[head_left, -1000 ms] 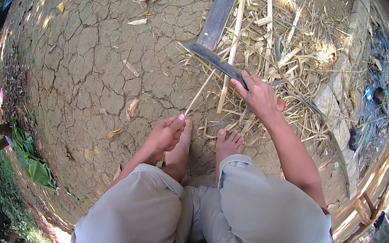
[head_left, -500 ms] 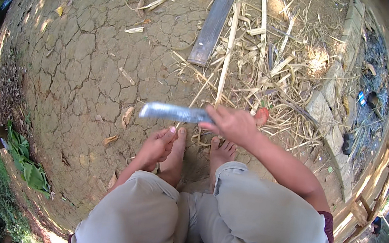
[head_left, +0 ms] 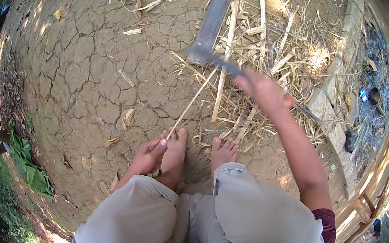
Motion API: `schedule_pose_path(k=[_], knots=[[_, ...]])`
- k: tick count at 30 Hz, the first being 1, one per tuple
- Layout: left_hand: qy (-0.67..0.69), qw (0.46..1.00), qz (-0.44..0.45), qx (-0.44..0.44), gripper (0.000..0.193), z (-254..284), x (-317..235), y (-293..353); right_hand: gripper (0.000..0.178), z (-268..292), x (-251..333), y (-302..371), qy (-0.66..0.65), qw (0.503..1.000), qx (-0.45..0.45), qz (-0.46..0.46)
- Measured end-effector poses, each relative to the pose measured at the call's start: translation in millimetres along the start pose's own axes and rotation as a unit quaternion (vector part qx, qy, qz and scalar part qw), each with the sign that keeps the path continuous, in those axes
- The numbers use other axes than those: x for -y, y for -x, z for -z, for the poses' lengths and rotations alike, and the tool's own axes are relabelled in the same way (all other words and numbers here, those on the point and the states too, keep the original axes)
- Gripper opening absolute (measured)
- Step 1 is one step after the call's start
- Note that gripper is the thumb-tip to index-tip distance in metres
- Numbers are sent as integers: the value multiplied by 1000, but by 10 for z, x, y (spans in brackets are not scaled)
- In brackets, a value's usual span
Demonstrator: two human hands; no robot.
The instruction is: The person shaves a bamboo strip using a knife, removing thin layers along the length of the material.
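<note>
In my left hand (head_left: 149,156), low in front of my left foot, thumb and fingers pinch the near end of a thin pale strip (head_left: 191,102) of split wood or bamboo. The strip slants away up to the right. My right hand (head_left: 266,95) is wrapped round the handle of a large knife (head_left: 215,59), both smeared by motion. Its blade points left, over the near end of a long dark grey board-like piece (head_left: 214,18), and passes above the far end of the strip. The handle is mostly hidden in my fist.
Pale shavings and split strips (head_left: 280,69) litter the ground at right. Beyond them runs a stone edging (head_left: 334,140) with an ashy patch (head_left: 372,96). My bare feet (head_left: 224,151) stand on cracked earth (head_left: 83,67). Green leaves (head_left: 31,169) lie at far left.
My right hand has swung the knife away from me and rightward, from just above my left hand to the board-like piece. The left hand has shifted slightly nearer, and more of the strip shows.
</note>
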State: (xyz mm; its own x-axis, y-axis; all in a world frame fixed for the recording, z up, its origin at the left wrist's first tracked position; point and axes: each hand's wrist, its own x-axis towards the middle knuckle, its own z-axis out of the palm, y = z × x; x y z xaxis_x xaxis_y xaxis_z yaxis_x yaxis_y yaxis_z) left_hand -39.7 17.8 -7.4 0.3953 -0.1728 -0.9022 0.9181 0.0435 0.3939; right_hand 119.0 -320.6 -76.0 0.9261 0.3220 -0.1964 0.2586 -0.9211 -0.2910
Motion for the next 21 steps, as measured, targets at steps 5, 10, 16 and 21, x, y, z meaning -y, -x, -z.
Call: schedule_pose_path(k=[5,10,16,21], knots=[[24,999,2,31,38,-17,-135,157,64,322,-1206,-277,-146,923,-190,-300],[64,997,24,33,39,-94,-241,-24,60,297,-313,-168,-347,845,-211,-349],[60,990,70,104,39,-150,-351,-144,35,-64,835,685,-131,968,-180,116],[58,991,87,84,40,-99,-191,-44,44,-216,1037,844,-78,978,-138,136]])
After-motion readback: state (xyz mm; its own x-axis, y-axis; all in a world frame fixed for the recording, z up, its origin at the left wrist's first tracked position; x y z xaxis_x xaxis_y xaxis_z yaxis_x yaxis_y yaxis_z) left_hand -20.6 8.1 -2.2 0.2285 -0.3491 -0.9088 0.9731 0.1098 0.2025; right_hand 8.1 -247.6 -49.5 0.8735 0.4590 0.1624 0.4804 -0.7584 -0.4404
